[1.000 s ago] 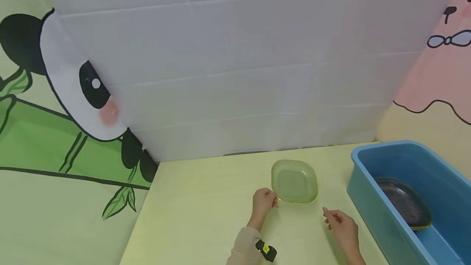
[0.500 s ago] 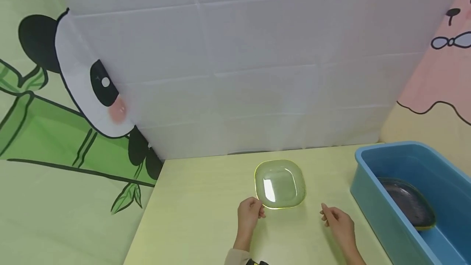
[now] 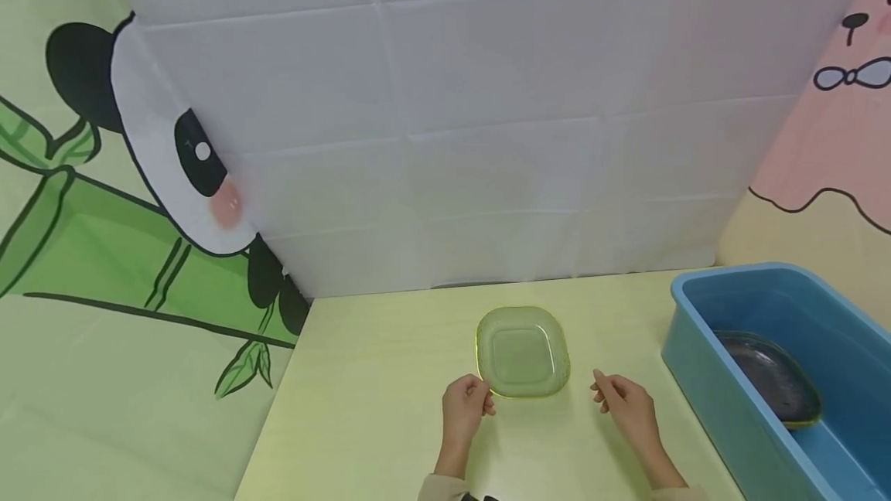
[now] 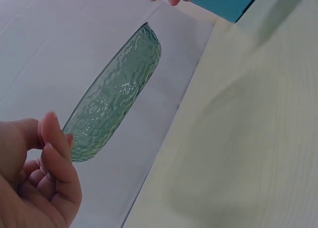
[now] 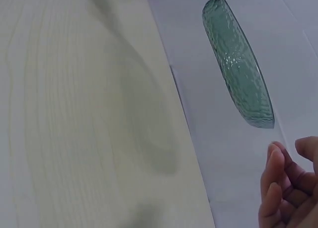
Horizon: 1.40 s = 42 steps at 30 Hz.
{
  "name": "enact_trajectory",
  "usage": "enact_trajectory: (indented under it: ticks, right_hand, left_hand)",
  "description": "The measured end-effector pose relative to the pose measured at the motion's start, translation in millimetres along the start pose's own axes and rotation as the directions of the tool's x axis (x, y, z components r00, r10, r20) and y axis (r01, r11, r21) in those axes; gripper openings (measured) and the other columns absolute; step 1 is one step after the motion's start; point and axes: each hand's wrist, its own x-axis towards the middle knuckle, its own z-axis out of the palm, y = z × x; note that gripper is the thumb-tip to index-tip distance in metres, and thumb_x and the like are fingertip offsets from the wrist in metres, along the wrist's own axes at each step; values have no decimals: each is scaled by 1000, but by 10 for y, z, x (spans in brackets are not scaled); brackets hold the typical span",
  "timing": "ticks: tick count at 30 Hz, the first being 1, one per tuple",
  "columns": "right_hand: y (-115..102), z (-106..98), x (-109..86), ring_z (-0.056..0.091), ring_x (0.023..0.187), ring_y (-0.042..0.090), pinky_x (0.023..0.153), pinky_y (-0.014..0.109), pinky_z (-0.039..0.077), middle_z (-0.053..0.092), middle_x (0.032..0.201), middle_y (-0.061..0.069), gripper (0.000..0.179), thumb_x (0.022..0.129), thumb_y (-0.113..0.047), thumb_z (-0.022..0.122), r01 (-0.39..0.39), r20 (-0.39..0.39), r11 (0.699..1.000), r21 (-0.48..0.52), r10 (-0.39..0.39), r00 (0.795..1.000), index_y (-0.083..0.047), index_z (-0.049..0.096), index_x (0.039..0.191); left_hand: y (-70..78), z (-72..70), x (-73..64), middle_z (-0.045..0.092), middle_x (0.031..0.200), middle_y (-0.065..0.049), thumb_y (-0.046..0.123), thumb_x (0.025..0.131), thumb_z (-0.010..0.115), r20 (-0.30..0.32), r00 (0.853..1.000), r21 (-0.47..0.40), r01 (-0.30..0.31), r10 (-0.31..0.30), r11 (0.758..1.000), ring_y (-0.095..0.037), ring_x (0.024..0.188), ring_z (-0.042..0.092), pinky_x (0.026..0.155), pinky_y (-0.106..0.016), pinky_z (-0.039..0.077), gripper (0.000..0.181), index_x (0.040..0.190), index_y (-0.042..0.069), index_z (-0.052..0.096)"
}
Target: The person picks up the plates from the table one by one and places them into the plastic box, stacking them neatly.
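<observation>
A square green glass plate (image 3: 524, 352) with rounded corners and a textured underside hangs above the table, its shadow falling on the wood below. My left hand (image 3: 466, 408) pinches the plate's near left corner between thumb and fingers, as the left wrist view also shows at the rim of the plate (image 4: 112, 96). To the right, apart from the plate, my right hand (image 3: 626, 408) hovers with loosely bent fingers. In the right wrist view a gap separates that right hand (image 5: 290, 188) from the plate's lower end (image 5: 238, 64).
A blue plastic tub (image 3: 724, 393) stands at the right of the pale wooden table (image 3: 376, 393). Inside it lies a dark glass dish (image 3: 773, 377), tilted against the tub's wall. A white cloth backdrop (image 3: 452, 138) rises behind the table, with a printed panda curtain (image 3: 174, 176) at left.
The plate and my left hand have moved left and slightly nearer in the head view, the plate's tilt changing along the way. My right hand has shifted a little left and up.
</observation>
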Motion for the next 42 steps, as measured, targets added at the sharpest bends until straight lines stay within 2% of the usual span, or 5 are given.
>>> enact_trajectory:
  ticks: [7, 16, 34, 37, 42]
  right_hand:
    - [-55, 133, -15, 56, 56, 9, 61, 25, 42, 61, 67, -2, 52, 94, -47, 44, 14, 101, 999, 37, -17, 995, -1, 66, 88]
    - [-110, 201, -39, 56, 56, 11, 58, 24, 41, 59, 65, 0, 54, 94, -49, 42, 13, 151, 999, 39, -19, 988, 0, 62, 80]
    - [-131, 139, -52, 47, 51, 8, 49, 23, 35, 57, 58, -1, 46, 97, -40, 41, 87, 122, 987, -133, -71, 990, -6, 58, 70]
    - [-176, 82, -27, 43, 49, 9, 46, 24, 33, 54, 57, -2, 43, 98, -37, 40, 117, 118, 973, -200, -94, 989, -8, 57, 70]
    - [-269, -1, 19, 45, 49, 9, 46, 25, 33, 56, 59, 1, 40, 98, -31, 40, 165, 124, 947, -275, -135, 983, -9, 58, 71]
  left_hand:
    - [-4, 12, 0, 58, 54, -4, 3, 84, 54, 19, 1000, -2, 0, 0, 1000, -4, 40, 51, 46, -20, 47, 19, 68, -6, 58]
    - [-15, 25, -30, 54, 52, 2, 4, 83, 54, 37, 999, -3, -9, 9, 1000, -3, 40, 52, 47, -21, 48, 18, 66, -3, 57]
    - [-29, 174, -86, 52, 49, 2, 4, 82, 55, 81, 996, -31, 33, -31, 999, -4, 39, 51, 49, -26, 51, 16, 68, -2, 57]
    - [24, 182, -105, 54, 50, -1, 4, 84, 55, 101, 995, -23, 24, -21, 999, -4, 40, 51, 49, -24, 51, 16, 71, -4, 59]
    - [281, 125, -203, 56, 52, -6, 4, 86, 55, 144, 990, -35, -5, 10, 999, -4, 42, 51, 49, -19, 48, 19, 77, -11, 60]
